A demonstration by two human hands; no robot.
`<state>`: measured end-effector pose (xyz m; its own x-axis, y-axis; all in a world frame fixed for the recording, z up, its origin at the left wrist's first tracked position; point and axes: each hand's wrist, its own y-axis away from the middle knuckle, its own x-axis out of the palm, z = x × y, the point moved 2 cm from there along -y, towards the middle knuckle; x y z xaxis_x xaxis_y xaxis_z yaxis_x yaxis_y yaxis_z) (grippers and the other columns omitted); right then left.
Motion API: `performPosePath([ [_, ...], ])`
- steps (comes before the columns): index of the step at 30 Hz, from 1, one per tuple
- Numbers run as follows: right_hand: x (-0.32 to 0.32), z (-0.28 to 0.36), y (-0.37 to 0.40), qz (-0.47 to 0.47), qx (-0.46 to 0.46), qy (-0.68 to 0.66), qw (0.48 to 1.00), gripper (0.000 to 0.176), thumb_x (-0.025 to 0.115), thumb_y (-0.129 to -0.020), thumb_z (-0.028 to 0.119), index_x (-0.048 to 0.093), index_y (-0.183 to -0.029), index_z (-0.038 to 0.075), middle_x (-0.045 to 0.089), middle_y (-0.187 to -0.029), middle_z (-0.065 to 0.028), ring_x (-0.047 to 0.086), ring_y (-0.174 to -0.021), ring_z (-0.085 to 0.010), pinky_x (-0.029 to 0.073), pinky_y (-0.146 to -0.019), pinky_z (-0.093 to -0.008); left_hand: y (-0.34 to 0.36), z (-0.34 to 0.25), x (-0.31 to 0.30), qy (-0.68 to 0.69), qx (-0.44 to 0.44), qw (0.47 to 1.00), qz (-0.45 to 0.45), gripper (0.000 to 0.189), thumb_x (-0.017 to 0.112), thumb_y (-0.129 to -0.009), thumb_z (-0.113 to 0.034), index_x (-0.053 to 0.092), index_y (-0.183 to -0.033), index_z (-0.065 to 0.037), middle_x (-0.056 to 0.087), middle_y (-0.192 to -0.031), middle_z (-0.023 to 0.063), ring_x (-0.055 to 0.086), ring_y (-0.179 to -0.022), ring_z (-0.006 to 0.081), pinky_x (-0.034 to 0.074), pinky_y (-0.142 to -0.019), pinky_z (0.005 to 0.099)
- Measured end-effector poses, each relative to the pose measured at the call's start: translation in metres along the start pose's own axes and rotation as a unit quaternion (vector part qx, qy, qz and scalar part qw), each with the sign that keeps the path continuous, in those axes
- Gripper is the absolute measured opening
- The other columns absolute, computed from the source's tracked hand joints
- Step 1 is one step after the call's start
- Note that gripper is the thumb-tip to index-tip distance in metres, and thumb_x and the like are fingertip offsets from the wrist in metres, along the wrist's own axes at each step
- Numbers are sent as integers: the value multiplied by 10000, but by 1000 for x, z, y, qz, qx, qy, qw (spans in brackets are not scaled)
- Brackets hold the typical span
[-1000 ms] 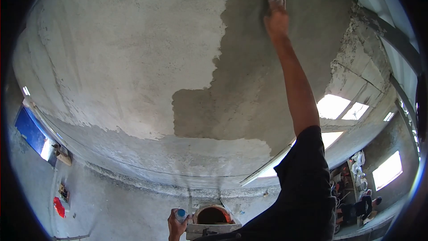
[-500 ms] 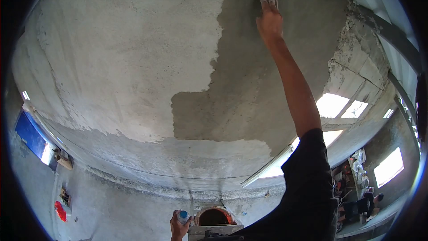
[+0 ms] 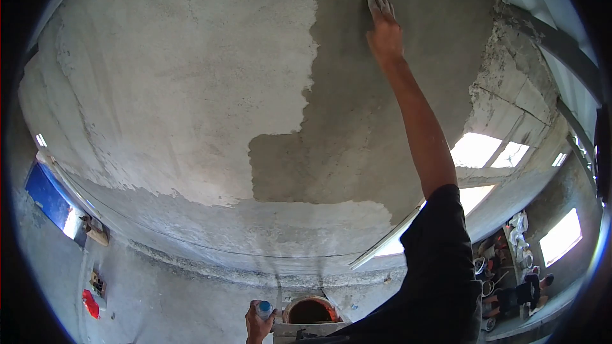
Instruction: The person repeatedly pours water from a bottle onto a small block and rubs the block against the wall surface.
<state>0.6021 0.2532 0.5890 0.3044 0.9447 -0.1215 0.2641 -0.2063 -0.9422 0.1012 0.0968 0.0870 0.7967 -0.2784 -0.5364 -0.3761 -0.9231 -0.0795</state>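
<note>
High on the wall, my right hand (image 3: 386,35) presses against the dark, damp-looking plaster (image 3: 344,165). Its whitened fingers are closed over a thin dark pad (image 3: 368,2), mostly hidden beneath them; I cannot tell its exact kind. Down at the bottom, my left hand (image 3: 257,329) grips a plastic bottle with a blue cap (image 3: 264,306), seen from above. Close beside that hand is a round-mouthed bucket (image 3: 311,299) with dark contents and an orange inner side. Pale, dry-looking wall (image 3: 178,76) borders the dark patch on the left.
Window openings (image 3: 475,150) break the wall at right, near a pale strip (image 3: 382,242). Far below right, a person (image 3: 519,294) is near buckets and clutter. A blue panel (image 3: 46,191) and a red item (image 3: 90,304) lie at lower left.
My right hand has slid slightly down and left over the dark plaster. The left hand still grips the bottle; the view has shifted a little.
</note>
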Motion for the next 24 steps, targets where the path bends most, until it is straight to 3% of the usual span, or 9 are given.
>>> performPosePath([
  [1, 2, -2, 2, -30, -13, 17, 999, 566, 500, -781, 16, 384, -1334, 55, 434, -1336, -169, 457, -1189, -357, 452, -945, -396, -1, 3, 0, 4, -10, 1000, 1, 479, 785, -675, -260, 481, -971, -37, 616, -760, 125, 621, -701, 297, 488, -666, 386],
  [3, 17, 24, 42, 55, -24, 116, 992, 501, 480, -795, 26, 431, -1293, 32, 467, -1307, -169, 479, -1170, -341, 452, -950, -384, 0, 10, 2, 4, -3, 1000, -5, 475, 785, -675, -254, 483, -970, -38, 616, -760, 126, 621, -700, 295, 488, -665, 385],
  [7, 20, 89, 139, 203, -190, -112, 954, 492, 479, -785, 21, 448, -1276, 27, 452, -1316, -188, 487, -1167, -344, 476, -915, -381, 1, 3, 0, 4, 5, 1000, -3, 459, 782, -678, -238, 487, -964, -34, 618, -766, 127, 621, -704, 288, 487, -667, 379],
  [10, 7, 78, 115, 182, -96, -86, 975, 512, 486, -776, 7, 439, -1286, 34, 456, -1309, -188, 486, -1165, -355, 479, -911, -386, 2, 2, -2, 7, -16, 1000, 12, 451, 784, -674, -230, 490, -956, -37, 616, -769, 123, 618, -713, 291, 487, -672, 379],
  [15, -10, 30, 25, 13, -12, -56, 998, 550, 486, -770, -5, 414, -1312, 58, 435, -1330, -171, 459, -1192, -348, 404, -998, -389, 3, 6, 1, 6, -5, 1000, 4, 445, 788, -669, -215, 487, -947, -41, 610, -770, 121, 612, -720, 289, 485, -677, 378],
  [19, 35, 55, 78, 157, -127, -20, 979, 551, 487, -777, 10, 408, -1321, 56, 434, -1338, -157, 477, -1175, -331, 402, -1002, -391, 1, 0, 2, -1, -14, 1000, 0, 442, 789, -671, -213, 487, -948, -49, 614, -780, 123, 613, -723, 279, 485, -679, 379],
  [21, 22, 99, 118, 388, -85, -161, 904, 565, 506, -757, -10, 430, -1311, 71, 451, -1325, -157, 518, -1124, -333, 461, -935, -399, 1, 3, 2, 2, -17, 1000, 1, 442, 789, -672, -215, 486, -949, -51, 615, -783, 121, 614, -721, 276, 486, -679, 380],
  [22, 18, 107, 123, 388, -87, -161, 904, 565, 506, -757, -10, 430, -1311, 71, 451, -1325, -157, 518, -1124, -333, 461, -935, -399, 1, 4, 3, 6, -22, 1000, 1, 442, 789, -673, -216, 485, -949, -53, 617, -786, 120, 614, -720, 273, 486, -679, 381],
  [24, 10, 114, 120, 225, -93, -237, 940, 583, 516, -741, -36, 441, -1307, 83, 462, -1314, -158, 536, -1098, -341, 503, -871, -395, 1, 1, 2, 21, -13, 1000, 5, 440, 787, -677, -217, 486, -950, -50, 617, -782, 118, 614, -713, 271, 487, -677, 379],
])
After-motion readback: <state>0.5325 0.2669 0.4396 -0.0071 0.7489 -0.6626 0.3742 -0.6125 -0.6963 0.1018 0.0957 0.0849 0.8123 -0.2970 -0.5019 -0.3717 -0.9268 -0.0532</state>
